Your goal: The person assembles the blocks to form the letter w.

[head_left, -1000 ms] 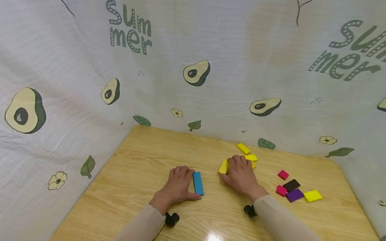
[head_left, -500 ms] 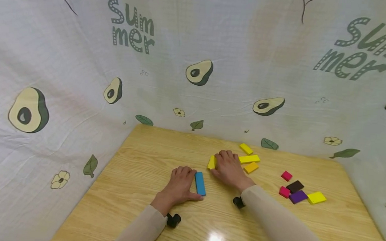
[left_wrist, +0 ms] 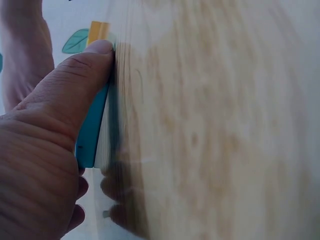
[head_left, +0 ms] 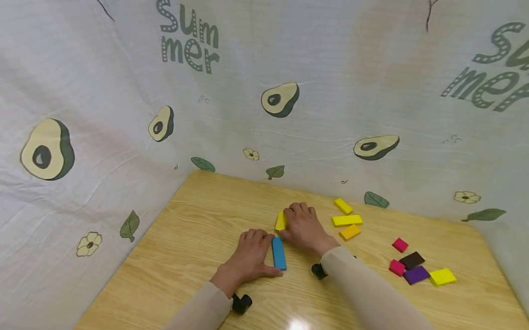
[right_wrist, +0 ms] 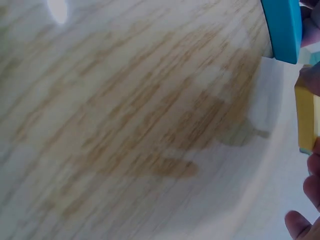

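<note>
Left hand (head_left: pixel 248 254) is lying on the table (head_left: pixel 187 260), fingers curled along the blue block (head_left: pixel 279 253) and thumb pressing its near long side; the left wrist view shows the thumb (left_wrist: pixel 75 95) flat against the block (left_wrist: pixel 92 127), which is standing on its long edge. It is sitting where it was a second ago, gripping the same piece.

Right hand (head_left: pixel 303 227) is resting palm down just past the blue block, fingers curled onto a yellow block (head_left: pixel 281 220) that is standing on edge at its left. The right wrist view shows that yellow piece (right_wrist: pixel 306 117) against the fingertips, with the blue block's end (right_wrist: pixel 282 22) close by. Since a second ago this hand has been sliding left with the yellow block, from beside the yellow cluster to just beyond the blue block's far end; the two blocks are now nearly touching, though I can't tell if they're in contact.

Right of the hands, near the front, a yellow flat block (head_left: pixel 442 276), a purple block (head_left: pixel 416 274), a dark brown block (head_left: pixel 412 260) and two pink blocks (head_left: pixel 397 267) are lying grouped, unmoved. Further back, the orange block (head_left: pixel 349 232), a long yellow bar (head_left: pixel 347 220) and a small yellow block (head_left: pixel 343 205) are now lying uncovered, well apart from the right hand. Behind everything, an avocado-print cloth (head_left: pixel 268 85) is hanging.
</note>
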Action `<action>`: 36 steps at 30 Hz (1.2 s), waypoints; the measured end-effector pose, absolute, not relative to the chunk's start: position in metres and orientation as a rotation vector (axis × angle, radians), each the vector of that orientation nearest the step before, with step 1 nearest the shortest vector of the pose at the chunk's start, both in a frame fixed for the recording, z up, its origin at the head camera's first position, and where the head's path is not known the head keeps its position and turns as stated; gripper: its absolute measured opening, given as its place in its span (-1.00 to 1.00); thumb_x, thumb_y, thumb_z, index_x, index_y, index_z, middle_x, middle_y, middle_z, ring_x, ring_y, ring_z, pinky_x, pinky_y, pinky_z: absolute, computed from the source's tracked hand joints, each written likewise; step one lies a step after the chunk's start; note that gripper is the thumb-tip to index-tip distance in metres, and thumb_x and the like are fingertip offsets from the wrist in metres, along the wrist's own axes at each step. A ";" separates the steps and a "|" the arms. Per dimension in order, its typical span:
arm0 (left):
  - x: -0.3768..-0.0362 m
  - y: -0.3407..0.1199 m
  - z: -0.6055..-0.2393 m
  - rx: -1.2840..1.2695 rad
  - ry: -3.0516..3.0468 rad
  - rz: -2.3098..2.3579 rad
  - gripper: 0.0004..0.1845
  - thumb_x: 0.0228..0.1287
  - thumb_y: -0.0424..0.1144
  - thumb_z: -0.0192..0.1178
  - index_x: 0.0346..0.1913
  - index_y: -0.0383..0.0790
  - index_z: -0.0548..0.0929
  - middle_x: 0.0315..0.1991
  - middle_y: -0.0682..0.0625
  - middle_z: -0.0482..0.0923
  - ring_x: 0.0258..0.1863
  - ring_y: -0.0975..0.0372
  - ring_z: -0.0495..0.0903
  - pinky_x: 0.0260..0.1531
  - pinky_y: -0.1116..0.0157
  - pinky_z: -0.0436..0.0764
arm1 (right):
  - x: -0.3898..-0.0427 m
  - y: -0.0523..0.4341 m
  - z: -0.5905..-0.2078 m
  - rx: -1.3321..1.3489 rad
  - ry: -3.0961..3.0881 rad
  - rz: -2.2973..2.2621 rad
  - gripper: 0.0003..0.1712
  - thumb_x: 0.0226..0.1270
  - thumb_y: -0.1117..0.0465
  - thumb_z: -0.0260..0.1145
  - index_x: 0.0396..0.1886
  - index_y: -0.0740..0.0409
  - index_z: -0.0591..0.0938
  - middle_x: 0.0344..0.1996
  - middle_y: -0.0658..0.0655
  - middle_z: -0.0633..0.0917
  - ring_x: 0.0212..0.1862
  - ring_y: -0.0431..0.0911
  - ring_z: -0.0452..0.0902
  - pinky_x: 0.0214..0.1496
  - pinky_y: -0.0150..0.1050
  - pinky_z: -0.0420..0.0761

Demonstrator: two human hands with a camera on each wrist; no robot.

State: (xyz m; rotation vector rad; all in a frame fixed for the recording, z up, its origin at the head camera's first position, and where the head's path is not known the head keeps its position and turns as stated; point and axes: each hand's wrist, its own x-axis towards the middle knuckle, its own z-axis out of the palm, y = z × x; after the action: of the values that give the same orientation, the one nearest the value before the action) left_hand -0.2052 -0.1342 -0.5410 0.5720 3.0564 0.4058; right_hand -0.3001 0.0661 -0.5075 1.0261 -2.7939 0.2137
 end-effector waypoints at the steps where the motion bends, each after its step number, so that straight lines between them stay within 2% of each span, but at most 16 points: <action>1: -0.205 -0.134 -0.541 0.575 3.059 0.400 0.09 0.10 0.54 0.36 0.51 -0.14 0.43 0.30 -0.04 0.43 0.30 0.03 0.34 0.45 -0.06 0.31 | -0.301 0.065 -0.508 1.037 -2.794 0.222 -0.32 0.43 -0.12 0.42 0.29 0.29 0.59 0.23 0.28 0.56 0.25 0.20 0.42 0.29 0.19 0.47; 11: -0.204 -0.134 -0.540 0.576 3.073 0.359 0.08 0.13 0.55 0.32 0.54 -0.10 0.40 0.34 -0.03 0.42 0.32 0.04 0.33 0.47 -0.06 0.30 | -0.306 0.061 -0.507 1.122 -2.823 0.201 -0.33 0.44 -0.15 0.42 0.31 0.22 0.60 0.24 0.23 0.57 0.25 0.17 0.42 0.27 0.15 0.50; 24: -0.201 -0.132 -0.536 0.570 3.073 0.333 0.09 0.13 0.58 0.29 0.58 -0.05 0.38 0.32 -0.01 0.43 0.30 0.06 0.33 0.45 -0.04 0.30 | -0.312 0.057 -0.501 1.170 -2.993 0.180 -0.32 0.51 -0.17 0.36 0.40 0.17 0.60 0.31 0.20 0.56 0.32 0.17 0.39 0.41 0.17 0.47; 36: -0.200 -0.133 -0.535 0.574 3.085 0.347 0.11 0.11 0.56 0.32 0.58 -0.07 0.36 0.33 -0.03 0.43 0.29 0.04 0.34 0.43 -0.04 0.32 | -0.307 0.067 -0.504 1.242 -2.911 0.280 -0.45 0.58 -0.04 0.32 0.39 0.14 0.62 0.29 0.17 0.59 0.31 0.14 0.42 0.35 0.18 0.50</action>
State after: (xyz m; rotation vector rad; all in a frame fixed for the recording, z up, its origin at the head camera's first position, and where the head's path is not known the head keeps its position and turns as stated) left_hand -0.2002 -0.1327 -0.5355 0.5744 3.0847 0.3473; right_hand -0.3073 0.0668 -0.5039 1.2421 -2.9108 0.2805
